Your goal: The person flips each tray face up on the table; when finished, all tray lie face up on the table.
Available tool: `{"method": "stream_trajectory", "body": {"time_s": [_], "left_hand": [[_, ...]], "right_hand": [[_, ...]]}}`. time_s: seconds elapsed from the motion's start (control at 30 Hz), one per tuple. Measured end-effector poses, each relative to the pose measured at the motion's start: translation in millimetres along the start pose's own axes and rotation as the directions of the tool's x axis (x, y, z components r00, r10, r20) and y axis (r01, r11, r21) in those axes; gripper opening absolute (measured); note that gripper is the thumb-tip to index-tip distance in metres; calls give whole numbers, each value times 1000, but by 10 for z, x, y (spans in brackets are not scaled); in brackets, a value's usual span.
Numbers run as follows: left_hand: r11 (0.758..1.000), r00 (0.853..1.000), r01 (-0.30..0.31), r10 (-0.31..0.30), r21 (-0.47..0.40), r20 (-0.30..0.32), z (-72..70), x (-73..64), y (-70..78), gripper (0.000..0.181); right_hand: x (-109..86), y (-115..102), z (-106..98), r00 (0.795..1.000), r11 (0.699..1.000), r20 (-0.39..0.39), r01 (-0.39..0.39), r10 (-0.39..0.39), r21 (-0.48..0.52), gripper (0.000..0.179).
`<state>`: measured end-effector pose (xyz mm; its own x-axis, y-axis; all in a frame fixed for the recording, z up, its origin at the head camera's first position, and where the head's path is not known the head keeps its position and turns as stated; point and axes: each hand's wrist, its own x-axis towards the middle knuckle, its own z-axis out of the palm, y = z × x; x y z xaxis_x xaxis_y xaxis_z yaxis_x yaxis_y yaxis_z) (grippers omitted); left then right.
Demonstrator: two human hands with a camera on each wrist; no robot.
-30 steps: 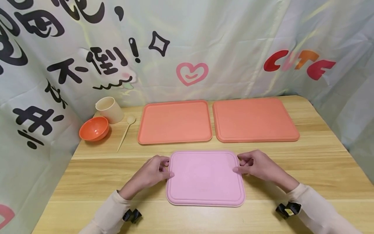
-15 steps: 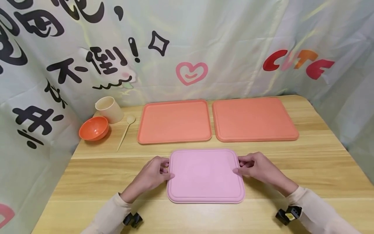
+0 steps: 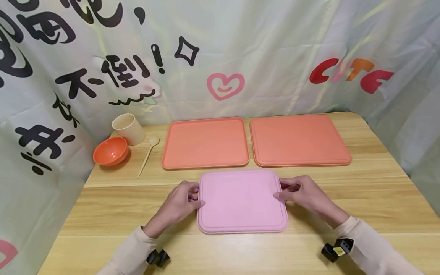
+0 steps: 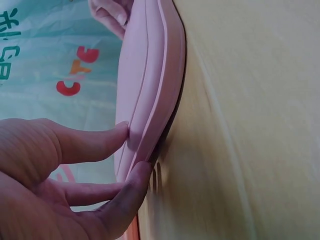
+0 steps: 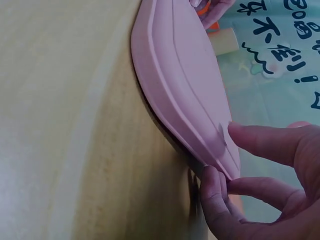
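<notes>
Left grip (image 3: 180,202) pinches the near-rectangular pink tray (image 3: 242,202) at its left edge, thumb on the top face and fingertips at the rim's side. Right grip (image 3: 302,193) pinches the opposite edge in much the same way. The tray sits between them over the wooden bench (image 3: 240,254), near the middle; a dark line of shadow runs beneath its rim (whether it touches the wood, I cannot tell). Beyond it, two orange trays lie side by side: a left orange tray (image 3: 206,143) and a right orange tray (image 3: 299,140). A pale spoon (image 3: 149,156) lies left of these, its handle pointing towards the person. Farther left, a cream cup (image 3: 130,130) stands just behind an orange bowl (image 3: 110,152). Printed cloth (image 3: 268,68) hangs behind.
</notes>
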<state>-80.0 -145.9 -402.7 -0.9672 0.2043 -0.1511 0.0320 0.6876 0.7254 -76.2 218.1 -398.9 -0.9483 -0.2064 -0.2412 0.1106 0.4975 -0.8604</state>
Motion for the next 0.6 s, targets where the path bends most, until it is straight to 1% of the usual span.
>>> {"method": "stream_trajectory", "body": {"time_s": [0.23, 0.47, 0.6], "left_hand": [[1000, 999, -23, 23, -11, -27, -22, 0, 25, 58], [997, 999, 18, -21, -69, -46, -57, 23, 40, 58], [995, 996, 9, -18, -102, -82, -80, 43, 43, 57]], "right_hand": [[39, -7, -6, 999, 998, -44, -6, 9, 66, 62], [44, -27, 0, 996, 995, -90, 5, 4, 99, 62], [53, -54, -5, 991, 996, -131, 19, -8, 84, 62]]}}
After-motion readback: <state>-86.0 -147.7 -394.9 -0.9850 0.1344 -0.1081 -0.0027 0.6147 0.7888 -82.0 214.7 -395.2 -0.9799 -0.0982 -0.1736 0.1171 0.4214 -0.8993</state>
